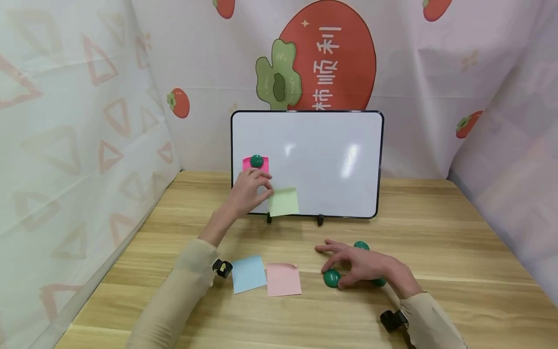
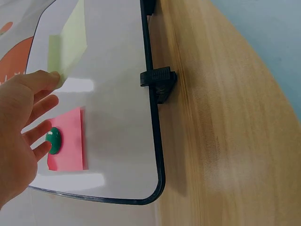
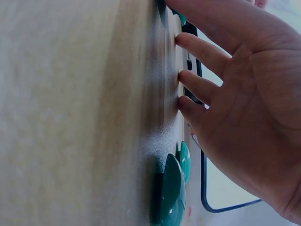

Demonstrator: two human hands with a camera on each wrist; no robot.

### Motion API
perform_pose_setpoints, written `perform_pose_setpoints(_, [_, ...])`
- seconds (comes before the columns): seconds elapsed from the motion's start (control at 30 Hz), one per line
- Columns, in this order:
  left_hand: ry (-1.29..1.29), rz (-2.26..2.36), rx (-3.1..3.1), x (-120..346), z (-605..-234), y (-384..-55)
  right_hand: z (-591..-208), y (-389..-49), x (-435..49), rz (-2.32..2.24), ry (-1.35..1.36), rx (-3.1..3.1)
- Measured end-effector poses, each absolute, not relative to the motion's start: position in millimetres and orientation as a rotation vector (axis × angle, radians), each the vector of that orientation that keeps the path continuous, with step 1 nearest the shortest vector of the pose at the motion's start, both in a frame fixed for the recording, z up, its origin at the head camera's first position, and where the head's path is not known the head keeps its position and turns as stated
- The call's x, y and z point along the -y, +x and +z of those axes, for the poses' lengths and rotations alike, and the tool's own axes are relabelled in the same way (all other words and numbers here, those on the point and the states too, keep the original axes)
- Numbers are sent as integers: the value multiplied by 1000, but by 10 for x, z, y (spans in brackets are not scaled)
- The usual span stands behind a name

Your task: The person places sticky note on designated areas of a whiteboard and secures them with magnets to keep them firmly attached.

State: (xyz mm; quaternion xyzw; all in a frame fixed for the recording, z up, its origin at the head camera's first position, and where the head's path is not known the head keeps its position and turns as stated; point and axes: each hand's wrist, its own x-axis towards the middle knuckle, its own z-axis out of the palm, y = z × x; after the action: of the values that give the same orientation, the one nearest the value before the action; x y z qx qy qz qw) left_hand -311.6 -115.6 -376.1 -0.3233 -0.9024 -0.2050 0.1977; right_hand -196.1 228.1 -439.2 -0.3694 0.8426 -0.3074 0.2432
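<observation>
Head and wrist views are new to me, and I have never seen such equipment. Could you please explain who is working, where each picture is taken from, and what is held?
There is no machine here: a person works with bare hands. The head view comes from a camera worn on the person's head; the others come from the left wrist camera and the right wrist camera. On the wooden table lie a blue note, a pale pink note and three green magnets. Behind them stands a whiteboard, where another green magnet sits on a bright pink note. The left hand pinches a pale green note in front of the whiteboard. The right hand pinches the magnet nearest the pale pink note.
</observation>
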Motion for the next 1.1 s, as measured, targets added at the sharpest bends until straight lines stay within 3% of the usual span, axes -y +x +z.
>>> perform_pose_setpoints(1.1, [-735,-382,2328,957,-3498,-3700,-4370,-2099,-2177,-945,-1109,-2470])
